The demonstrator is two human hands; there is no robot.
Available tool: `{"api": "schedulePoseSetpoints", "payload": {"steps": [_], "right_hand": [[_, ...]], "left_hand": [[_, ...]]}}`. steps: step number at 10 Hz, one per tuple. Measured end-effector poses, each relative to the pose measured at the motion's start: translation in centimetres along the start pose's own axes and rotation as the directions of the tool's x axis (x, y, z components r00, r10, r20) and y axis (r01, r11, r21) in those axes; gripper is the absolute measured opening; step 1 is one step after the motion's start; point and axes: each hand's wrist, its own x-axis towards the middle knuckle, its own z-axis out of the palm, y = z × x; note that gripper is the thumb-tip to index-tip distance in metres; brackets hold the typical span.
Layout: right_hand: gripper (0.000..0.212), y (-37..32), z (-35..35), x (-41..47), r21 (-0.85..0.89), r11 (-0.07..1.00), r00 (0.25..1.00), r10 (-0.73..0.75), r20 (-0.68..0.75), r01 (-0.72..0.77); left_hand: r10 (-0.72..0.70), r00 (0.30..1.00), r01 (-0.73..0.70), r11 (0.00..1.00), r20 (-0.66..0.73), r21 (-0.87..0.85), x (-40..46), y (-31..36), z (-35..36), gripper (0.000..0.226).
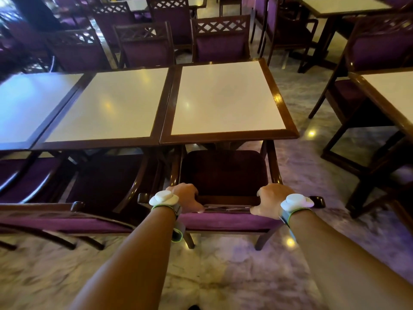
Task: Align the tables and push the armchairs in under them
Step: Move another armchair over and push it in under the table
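Note:
A dark wooden armchair [223,173] with purple upholstery stands right in front of me, its seat partly under the near edge of a white-topped table [228,97] with a dark wood rim. My left hand [186,196] and my right hand [269,199] both grip the top rail of its backrest, one at each end. That table stands edge to edge with a second white table [109,104] on its left, and a third [29,101] follows further left. Each wrist carries a white device on a strap.
Another purple armchair [96,182] sits partly under the middle table, to the left of mine. Several armchairs [221,41] line the far side. Another table [393,95] and chairs stand at the right across a marble floor aisle [306,162].

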Motion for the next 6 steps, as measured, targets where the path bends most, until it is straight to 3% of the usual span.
{"api": "schedulePoseSetpoints", "payload": {"steps": [2, 4, 5, 6], "right_hand": [[0.039, -0.3, -0.9, -0.5, 0.01, 1.0, 0.999, 0.015, 0.049, -0.015], [0.033, -0.7, -1.9, -2.1, 0.014, 1.0, 1.0, -0.013, 0.01, 0.013], [0.034, -1.3, -2.7, -3.6, 0.105, 0.994, 0.996, -0.021, -0.081, 0.03], [0.032, -1.4, -2.8, -5.1, 0.212, 0.976, 0.986, -0.02, -0.164, 0.055]], "left_hand": [[0.011, 0.996, -0.009, 1.0, -0.091, 0.023, -1.6, 0.7, 0.1, 0.021], [0.053, 0.984, -0.049, 0.998, -0.169, 0.03, -3.0, 0.5, 1.3, 0.032], [0.105, 0.97, -0.106, 0.994, -0.22, 0.007, -4.4, 1.0, 0.7, 0.055], [0.11, 0.94, -0.138, 0.988, -0.324, -0.064, -6.6, 1.1, 1.5, 0.06]]}}
